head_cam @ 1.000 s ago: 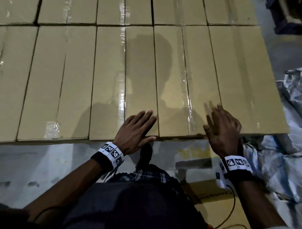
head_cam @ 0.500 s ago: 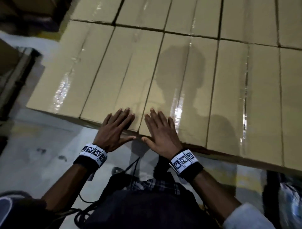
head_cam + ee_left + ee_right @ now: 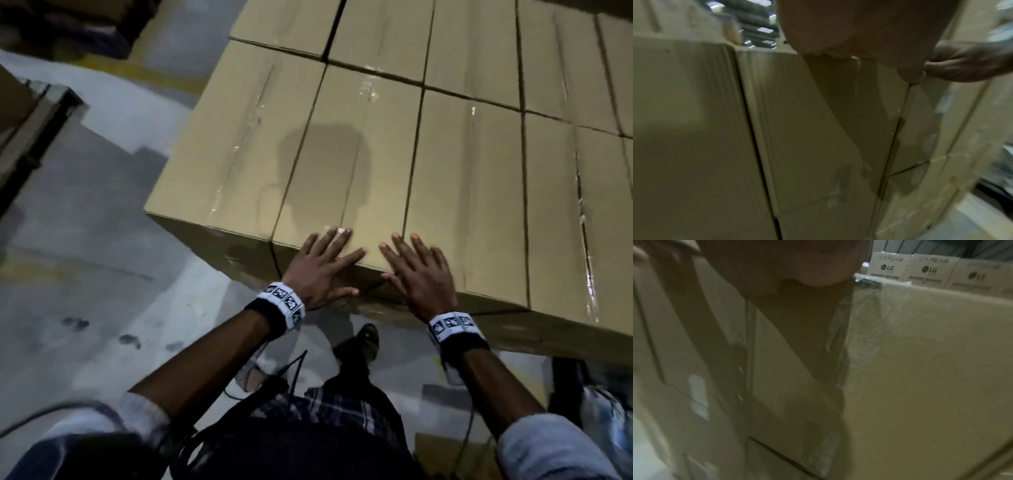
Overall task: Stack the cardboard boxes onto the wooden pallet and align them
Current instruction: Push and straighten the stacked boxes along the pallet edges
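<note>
Both hands flat on near edge of stacked cardboard boxes.

Left hand (image 3: 320, 269) and right hand (image 3: 419, 274) lie side by side, fingers straight and spread, palms pressing the top front edge of one cardboard box (image 3: 346, 164) in the top layer; boxes sit tight in rows. Pallet hidden. Grey floor (image 3: 85, 240) at left.

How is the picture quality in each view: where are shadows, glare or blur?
Head view: dim, a shadow on the cardboard boxes, tape glinting, both hands fairly sharp. Left wrist view: motion blur, bright ceiling lights at top. Right wrist view: blurred, palm shadow, glare on tape, printed boxes behind readable.
</note>
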The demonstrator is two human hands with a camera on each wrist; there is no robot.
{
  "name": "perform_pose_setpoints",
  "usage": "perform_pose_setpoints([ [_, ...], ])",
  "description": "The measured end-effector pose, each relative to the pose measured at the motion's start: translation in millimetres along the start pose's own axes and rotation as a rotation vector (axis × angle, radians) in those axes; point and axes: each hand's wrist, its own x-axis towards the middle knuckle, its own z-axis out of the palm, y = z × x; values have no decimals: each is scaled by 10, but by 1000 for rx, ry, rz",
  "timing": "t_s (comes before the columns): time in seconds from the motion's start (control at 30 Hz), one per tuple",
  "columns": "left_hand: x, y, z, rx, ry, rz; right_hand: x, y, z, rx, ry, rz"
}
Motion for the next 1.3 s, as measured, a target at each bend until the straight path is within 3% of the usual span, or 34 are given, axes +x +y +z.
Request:
perform_pose_setpoints([
  [0.27, -120, -378, -134, 69, -61, 276, 108, -72, -215, -74, -42, 2],
  [0.43, -457, -716, -129, -32, -10, 266, 114, -205, -325, -51, -93, 38],
  [0.57, -943, -1355, -194, -95, 129, 42, 439, -836, -527, 55, 27, 65],
  [0.73, -1479, -2384, -283, -181, 256, -330, 1546, -2486, -658, 315, 239, 0],
  [0.8, -1595, -2752, -317, -295, 306, -484, 2039, -3176, -747, 407, 209, 25],
  [0.87, -1665, -3025, -391, -554, 322, -575, 2454, -3727, -822, 471, 107, 18],
  [0.97, -1664, -3372, -458, -952, 77, -566, 2943, -4199, -857, 451, -38, -25],
  [1.07, -1629, -3566, -414, -860, -197, -390, 3168, -4253, -791, 323, -175, -10],
  [1.17, -1535, -3747, -470, -831, -265, -279, 3290, -4154, -777, 266, -290, 61],
  [1.3, -1365, -3932, -632, -846, -388, -181, 3316, -4142, -879, 239, -306, 79],
])
